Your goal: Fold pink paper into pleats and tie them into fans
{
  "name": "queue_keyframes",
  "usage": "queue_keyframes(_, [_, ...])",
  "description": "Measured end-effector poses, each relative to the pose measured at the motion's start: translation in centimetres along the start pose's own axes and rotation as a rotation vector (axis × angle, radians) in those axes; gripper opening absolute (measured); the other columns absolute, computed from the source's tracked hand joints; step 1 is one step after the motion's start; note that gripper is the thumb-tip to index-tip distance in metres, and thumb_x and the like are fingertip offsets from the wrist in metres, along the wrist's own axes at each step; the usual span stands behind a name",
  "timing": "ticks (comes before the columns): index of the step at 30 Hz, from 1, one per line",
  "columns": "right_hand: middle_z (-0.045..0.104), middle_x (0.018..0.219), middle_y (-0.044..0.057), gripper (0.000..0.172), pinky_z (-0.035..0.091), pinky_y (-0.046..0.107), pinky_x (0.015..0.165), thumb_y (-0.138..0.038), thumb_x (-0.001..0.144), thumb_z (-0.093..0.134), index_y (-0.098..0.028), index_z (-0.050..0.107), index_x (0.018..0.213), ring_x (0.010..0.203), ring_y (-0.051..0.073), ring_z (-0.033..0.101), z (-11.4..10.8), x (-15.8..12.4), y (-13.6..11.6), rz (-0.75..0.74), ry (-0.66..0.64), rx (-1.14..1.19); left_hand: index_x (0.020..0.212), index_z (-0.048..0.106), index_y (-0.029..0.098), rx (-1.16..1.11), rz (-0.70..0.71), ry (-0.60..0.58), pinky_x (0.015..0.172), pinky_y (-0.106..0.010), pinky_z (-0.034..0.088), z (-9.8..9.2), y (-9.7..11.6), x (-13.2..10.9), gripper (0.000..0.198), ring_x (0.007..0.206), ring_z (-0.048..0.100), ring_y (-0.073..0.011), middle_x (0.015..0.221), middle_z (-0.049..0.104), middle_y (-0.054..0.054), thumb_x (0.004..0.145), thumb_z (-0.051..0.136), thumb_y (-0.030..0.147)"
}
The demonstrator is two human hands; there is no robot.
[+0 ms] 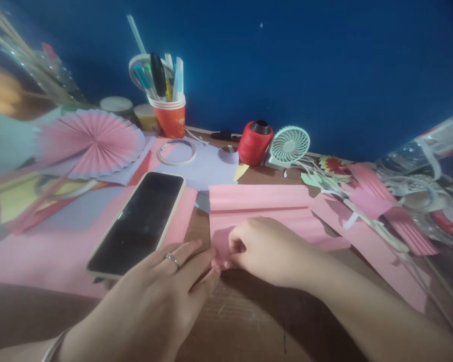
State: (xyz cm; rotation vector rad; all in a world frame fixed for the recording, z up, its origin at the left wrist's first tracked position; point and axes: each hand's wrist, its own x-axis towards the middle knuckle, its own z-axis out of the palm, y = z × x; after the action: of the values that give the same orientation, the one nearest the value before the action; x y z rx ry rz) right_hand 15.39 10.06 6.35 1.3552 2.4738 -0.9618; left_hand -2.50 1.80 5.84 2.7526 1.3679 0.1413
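A pink paper sheet (264,206), partly pleated, lies on the brown table in front of me. My right hand (268,249) is closed, its fingers pinching the sheet's near left corner. My left hand (162,291), with a ring on one finger, lies flat beside it, fingers stretched toward the same corner and touching its edge. A phone (139,221) with a dark screen rests just left of the sheet, above my left hand.
A pink pleated paper fan (92,143) and coloured sheets lie at the left. A red cup of pens (169,113), a tape ring (176,152), red thread spool (253,142) and small white fan (289,146) stand at the back. Pink strips (366,236) and plastic packets (430,176) crowd the right.
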Motion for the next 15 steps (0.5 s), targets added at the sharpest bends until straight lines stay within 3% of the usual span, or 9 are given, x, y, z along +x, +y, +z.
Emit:
queue_keyframes(6, [0.053,0.052,-0.003,0.012,0.022,0.023,0.046,-0.023,0.066,0.055,-0.019,0.058,0.056,0.05,0.008,0.041,-0.1,-0.02,-0.16,-0.012,0.008,0.003,0.117,0.049,0.02,0.007,0.088,-0.04,0.091,-0.038,0.037,-0.13,-0.37,-0.1,0.049,0.105,0.049,-0.0225,0.116,0.055,-0.007,0.068,0.044,0.014])
queue_keyframes(15, [0.054,0.054,-0.004,0.01,0.022,0.023,0.045,-0.022,0.066,0.054,-0.02,0.06,0.057,0.049,0.008,0.041,-0.02,0.05,0.01,-0.038,0.013,0.029,0.119,0.047,0.02,0.046,0.106,-0.043,0.09,-0.04,0.038,-0.12,-0.53,-0.21,0.05,0.106,0.048,-0.0246,0.119,0.053,-0.007,0.069,0.044,0.015])
